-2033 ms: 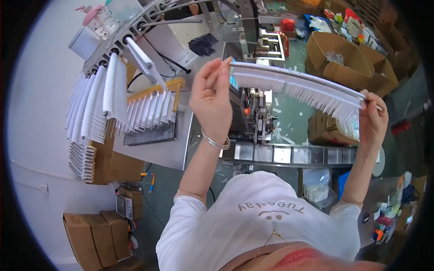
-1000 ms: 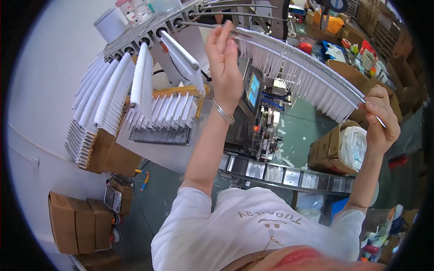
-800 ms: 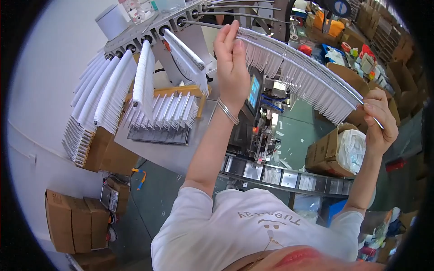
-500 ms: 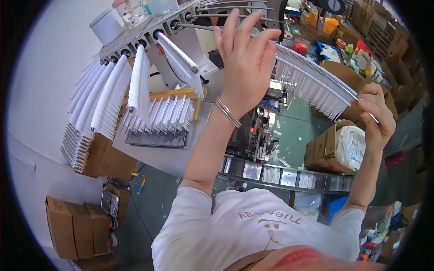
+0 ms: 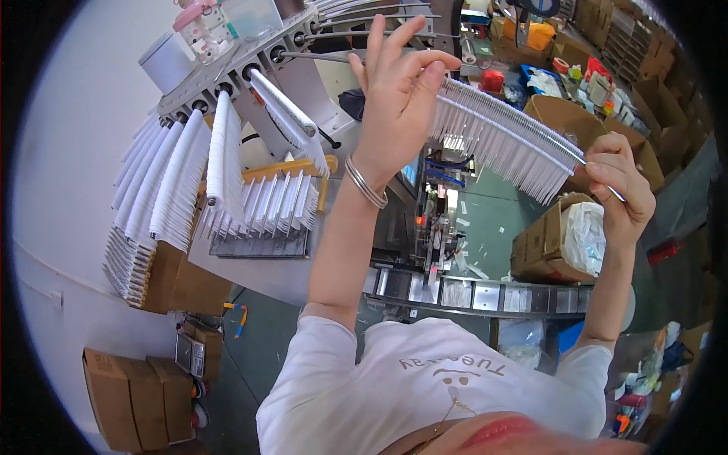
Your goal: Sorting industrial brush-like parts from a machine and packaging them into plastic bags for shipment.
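Observation:
Between my hands stretches a thin metal rod with a comb-like row of narrow white strips (image 5: 504,136) hanging from it. My left hand (image 5: 398,114) pinches the row's left end between thumb and index finger, its other fingers raised and spread. At the row's right end, my right hand (image 5: 622,186) is closed around the rod's tip, which sticks out below the fingers. Behind my left hand, a bare metal rod (image 5: 318,55) runs from a black hub on a grey rack (image 5: 220,72) towards the row; my hand hides whether they meet.
Rods full of white strips (image 5: 182,178) fan out from the rack at left. Below them, more strips stand on a dark block (image 5: 258,244). A metal-plated track (image 5: 485,296) curves before me. A carton with a white bag (image 5: 580,235) stands at right; cartons (image 5: 140,398) are stacked lower left.
The view has shifted slightly, so the rack appears further left and lower. Both hands keep their grips, and the row of strips appears a little further left.

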`<action>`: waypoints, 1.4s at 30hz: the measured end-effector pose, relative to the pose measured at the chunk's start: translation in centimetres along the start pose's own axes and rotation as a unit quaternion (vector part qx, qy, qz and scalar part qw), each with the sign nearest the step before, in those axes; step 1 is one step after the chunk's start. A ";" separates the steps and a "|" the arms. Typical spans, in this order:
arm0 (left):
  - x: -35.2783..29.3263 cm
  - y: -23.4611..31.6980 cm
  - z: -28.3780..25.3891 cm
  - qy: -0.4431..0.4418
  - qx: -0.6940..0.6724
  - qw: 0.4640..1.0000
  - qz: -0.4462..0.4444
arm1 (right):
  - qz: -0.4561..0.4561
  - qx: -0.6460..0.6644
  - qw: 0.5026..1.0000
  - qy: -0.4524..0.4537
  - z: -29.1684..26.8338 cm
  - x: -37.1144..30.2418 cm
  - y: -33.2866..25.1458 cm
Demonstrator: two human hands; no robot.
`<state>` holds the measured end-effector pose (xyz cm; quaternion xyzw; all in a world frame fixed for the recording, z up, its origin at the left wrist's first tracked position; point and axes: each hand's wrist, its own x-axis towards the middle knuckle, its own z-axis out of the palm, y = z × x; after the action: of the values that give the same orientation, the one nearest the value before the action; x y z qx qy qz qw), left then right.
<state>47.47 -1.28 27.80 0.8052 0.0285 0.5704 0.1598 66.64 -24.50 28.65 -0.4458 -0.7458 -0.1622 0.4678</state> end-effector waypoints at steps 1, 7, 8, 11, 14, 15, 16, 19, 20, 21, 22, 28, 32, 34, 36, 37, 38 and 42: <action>-0.1 -0.1 0.1 0.019 -0.018 1.000 -0.015 | -0.002 0.001 1.000 0.002 0.1 0.0 0.1; -0.9 -0.5 0.4 0.037 -0.033 0.998 -0.032 | 0.009 0.000 1.000 0.006 0.1 -0.4 0.5; -1.3 -0.4 0.3 0.039 -0.030 0.998 -0.032 | 0.006 0.002 1.000 0.005 0.1 -0.3 0.4; -3.1 -0.2 1.1 0.171 -0.063 0.980 -0.076 | 0.001 0.005 1.000 0.001 0.0 0.0 0.3; -4.0 -0.7 1.7 0.301 -0.116 0.920 -0.223 | -0.002 0.001 1.000 -0.005 -0.2 0.0 0.4; -3.7 -1.3 1.6 0.287 -0.156 0.909 -0.258 | 0.003 0.003 1.000 -0.001 -0.1 0.0 0.4; -3.4 -1.8 1.4 0.272 -0.197 0.895 -0.292 | 0.008 0.004 1.000 0.004 -0.1 0.0 0.4; -2.5 -2.5 0.6 0.212 -0.239 0.904 -0.283 | 0.010 -0.001 1.000 -0.004 -0.3 0.3 0.2; -2.4 -2.6 0.5 0.216 -0.240 0.904 -0.280 | 0.005 -0.003 1.000 -0.006 -0.4 0.5 0.0; -2.4 -2.8 0.4 0.211 -0.241 0.907 -0.273 | 0.005 -0.006 1.000 -0.013 -0.4 0.7 -0.2; -2.3 -3.0 0.4 0.205 -0.242 0.910 -0.266 | 0.004 -0.010 1.000 -0.019 -0.5 0.9 -0.5; -2.1 -1.8 1.2 0.258 -0.294 0.882 -0.262 | -0.010 -0.018 0.999 -0.024 -0.3 1.3 -0.9; -2.6 -2.2 1.1 0.242 -0.307 0.878 -0.277 | -0.025 -0.016 0.999 -0.020 0.0 1.2 0.3; -2.6 -2.3 1.0 0.224 -0.328 0.874 -0.278 | -0.016 0.005 1.000 -0.021 0.5 1.4 0.8; -2.5 -2.4 1.0 0.231 -0.317 0.877 -0.277 | -0.015 0.024 0.999 -0.023 0.8 1.5 1.4; -2.4 -2.5 1.0 0.236 -0.306 0.880 -0.276 | -0.020 0.022 0.999 -0.028 1.0 1.7 1.6; -2.4 -2.6 0.9 0.237 -0.305 0.880 -0.277 | -0.025 0.022 0.999 -0.033 1.2 1.9 1.8; -2.2 -3.5 0.5 0.265 -0.249 0.891 -0.272 | -0.035 0.019 0.998 -0.038 2.9 3.4 2.2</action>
<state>47.69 1.43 24.61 0.5188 0.1451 0.6850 0.4905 66.25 -19.62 29.65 -0.4159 -0.7814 -0.1472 0.4413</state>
